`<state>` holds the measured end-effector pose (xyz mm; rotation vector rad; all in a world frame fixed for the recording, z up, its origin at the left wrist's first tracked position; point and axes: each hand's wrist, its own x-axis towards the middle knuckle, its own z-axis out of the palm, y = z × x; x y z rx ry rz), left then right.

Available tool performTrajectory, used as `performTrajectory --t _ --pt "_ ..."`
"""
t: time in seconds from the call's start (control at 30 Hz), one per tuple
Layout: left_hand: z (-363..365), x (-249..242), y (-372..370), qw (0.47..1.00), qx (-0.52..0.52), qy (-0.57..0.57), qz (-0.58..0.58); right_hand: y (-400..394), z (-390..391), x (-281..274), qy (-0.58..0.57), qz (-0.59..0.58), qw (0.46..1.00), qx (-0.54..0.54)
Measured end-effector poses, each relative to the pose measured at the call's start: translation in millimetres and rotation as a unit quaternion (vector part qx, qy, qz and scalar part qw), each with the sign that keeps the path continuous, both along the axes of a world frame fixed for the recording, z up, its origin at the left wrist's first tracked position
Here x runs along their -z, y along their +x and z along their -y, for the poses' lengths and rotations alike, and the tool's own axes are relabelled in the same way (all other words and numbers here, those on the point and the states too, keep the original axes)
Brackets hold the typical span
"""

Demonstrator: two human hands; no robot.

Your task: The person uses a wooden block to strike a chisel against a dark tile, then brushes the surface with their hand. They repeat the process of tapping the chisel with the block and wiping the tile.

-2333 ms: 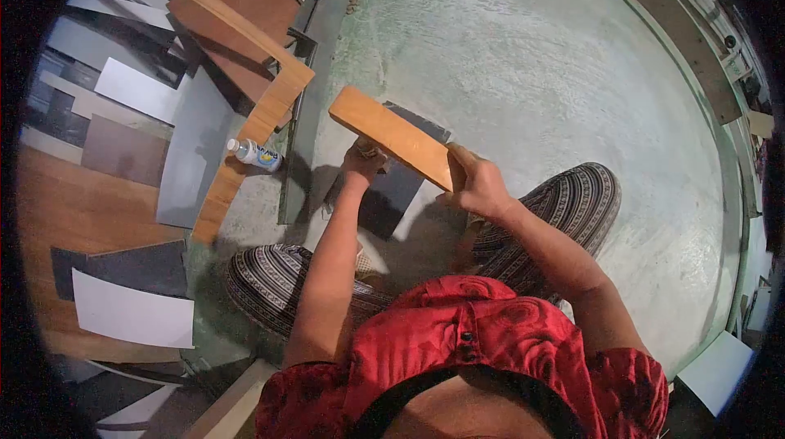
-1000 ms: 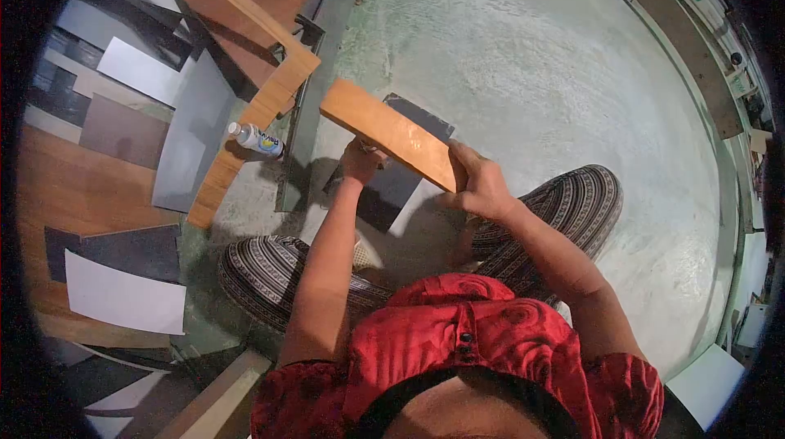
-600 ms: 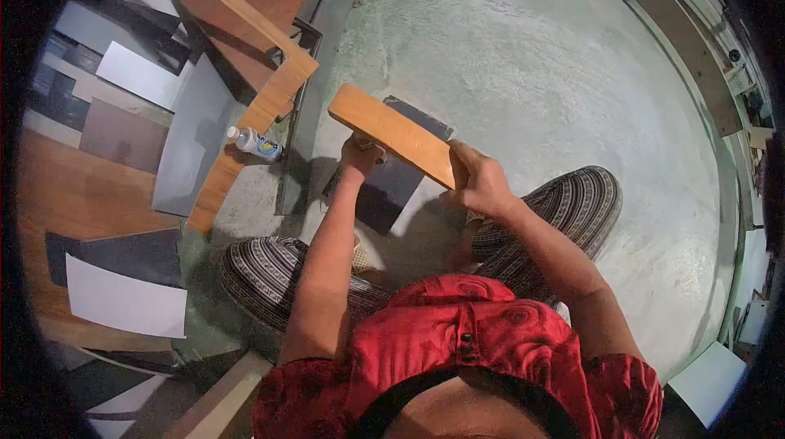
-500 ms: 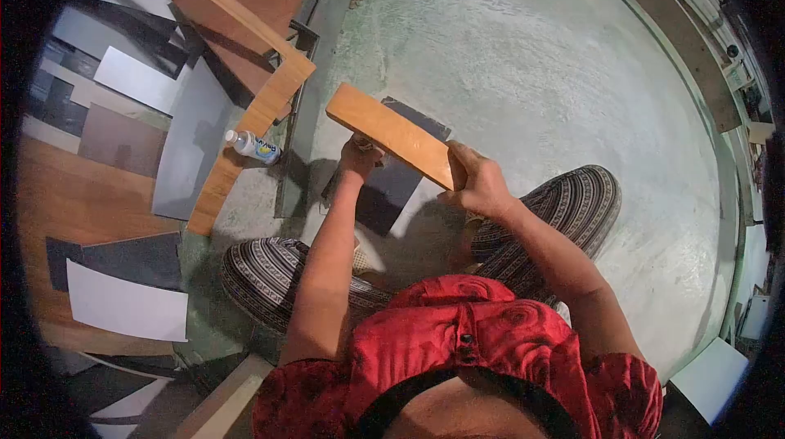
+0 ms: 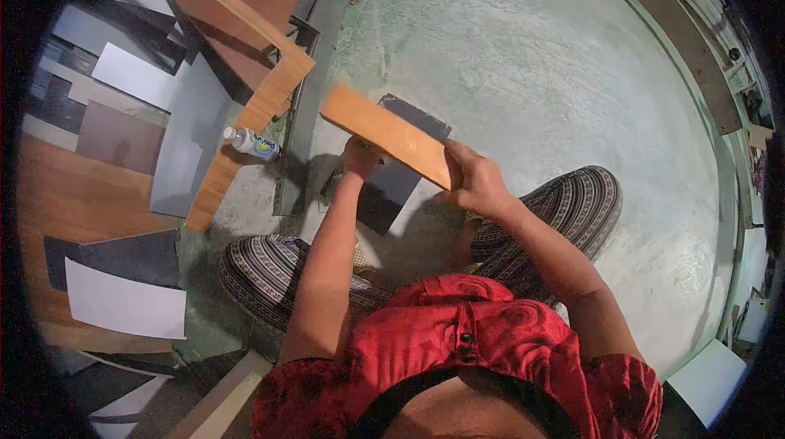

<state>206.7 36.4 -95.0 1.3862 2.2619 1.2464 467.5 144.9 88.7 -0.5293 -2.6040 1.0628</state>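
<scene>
An orange-brown wooden board (image 5: pixel 392 136) is held up at a slant before my knees. My right hand (image 5: pixel 481 181) grips its right end, thumb at the near edge and fingers over the far side. My left hand (image 5: pixel 361 159) is curled under the board's left half. The board covers most of those fingers, and whatever they hold cannot be made out. Beneath the board, a dark rectangular panel (image 5: pixel 384 206) lies on the floor between my legs.
At left, a bottle (image 5: pixel 252 145) lies near a long wooden strip (image 5: pixel 217 185). Many cut panels are stacked beyond, including a white sheet (image 5: pixel 127 300) and a brown board (image 5: pixel 237 14). More boards (image 5: pixel 679 30) line the right wall. Concrete floor (image 5: pixel 507 63) stretches ahead.
The board's left end has shifted slightly left and its broad face has tilted a little more toward me. My left hand has slid further behind it. My right hand keeps its grip.
</scene>
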Motion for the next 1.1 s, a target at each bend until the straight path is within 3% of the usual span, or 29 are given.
performTrajectory --t 0.03,0.1,0.13,0.17,0.2,0.23,0.27,0.3,0.37,0.43,0.53,0.6,0.67,0.73,0.8,0.83,0.9,0.93,0.97,1.0,1.03,1.07,1.1 --pt "-4.4 21.3 -6.5 1.000 0.002 0.000 -0.002 -0.5 -1.2 -0.2 0.009 0.081 0.997 -0.006" --pt "-12.8 57.9 -18.7 0.976 0.018 0.203 0.082 2.5 -4.2 3.0 0.011 0.091 0.996 -0.011" --pt "-12.0 36.6 -16.2 0.975 0.020 0.204 0.081 3.4 -5.2 4.5 0.013 0.104 0.994 -0.017" --pt "-8.6 15.4 -14.5 0.975 0.023 0.100 -0.195 4.1 -4.7 5.5 0.015 0.105 0.994 -0.018" --pt "-5.1 12.2 -14.4 0.891 0.022 -0.016 -0.453 5.3 -3.1 6.0 0.012 0.052 0.999 -0.005" --pt "-2.5 12.2 -10.5 0.893 0.020 -0.018 -0.450 6.3 -1.0 6.1 0.007 -0.001 1.000 0.008" --pt "-0.3 11.1 -6.4 0.986 -0.004 0.002 -0.166 7.1 0.2 5.2 0.005 0.001 1.000 0.007" --pt "0.6 13.6 -5.1 0.991 -0.027 0.021 0.132 6.7 2.3 -2.0 -0.011 -0.014 1.000 0.015" --pt "-2.7 15.7 -6.9 0.994 -0.037 0.001 0.107 4.0 2.2 -5.6 -0.026 -0.033 0.999 0.027" --pt "-6.7 26.2 -11.4 0.995 -0.048 -0.017 0.082 1.3 -0.5 -6.9 0.006 0.095 0.995 0.007" --pt "-7.9 34.4 -13.7 0.998 -0.053 -0.028 0.034 0.6 -4.9 2.6 -0.012 0.110 0.994 0.000" --pt "-6.1 36.2 -13.9 0.954 -0.051 0.064 0.288 1.5 -8.0 9.8 0.013 0.090 0.996 0.005" --pt "0.3 -12.3 4.8 0.954 -0.072 0.019 0.291 1.8 -7.0 13.5 0.032 0.068 0.997 0.010" --pt "5.8 -22.5 7.6 0.953 -0.089 -0.027 0.289 1.5 -5.4 9.4 -0.006 0.035 0.999 0.010" --pt "9.8 -17.2 0.7 0.982 -0.051 -0.011 0.182 -1.2 -6.5 7.8 0.000 0.014 1.000 0.003" --pt "9.3 0.3 -6.8 0.982 -0.052 -0.012 0.181 -2.2 -6.4 7.7 0.008 -0.005 1.000 -0.003" --pt "5.4 22.8 -17.2 0.999 -0.035 0.002 -0.032 -4.1 -6.3 12.7 0.011 -0.005 1.000 -0.013" --pt "5.7 19.2 -17.3 0.999 -0.036 0.003 -0.032 -5.3 -6.8 16.0 0.016 -0.005 1.000 -0.020" --pt "4.6 15.2 -17.1 0.957 0.001 -0.041 -0.288 -7.1 -9.2 21.5 0.018 -0.005 1.000 -0.022" --pt "3.1 10.7 -14.7 0.848 0.038 -0.082 -0.523 -10.4 -11.2 23.2 0.013 0.092 0.995 -0.033" --pt "2.0 7.3 -10.7 0.847 0.038 -0.081 -0.523 -12.1 -12.2 25.1 0.008 0.188 0.981 -0.042" --pt "1.0 4.0 -5.6 0.973 -0.020 -0.109 -0.201 -8.8 -12.4 25.2 0.008 0.188 0.981 -0.040" --pt "0.0 7.3 -4.1 0.979 -0.075 -0.122 0.148 -5.9 -9.9 12.2 -0.003 0.153 0.988 -0.031"
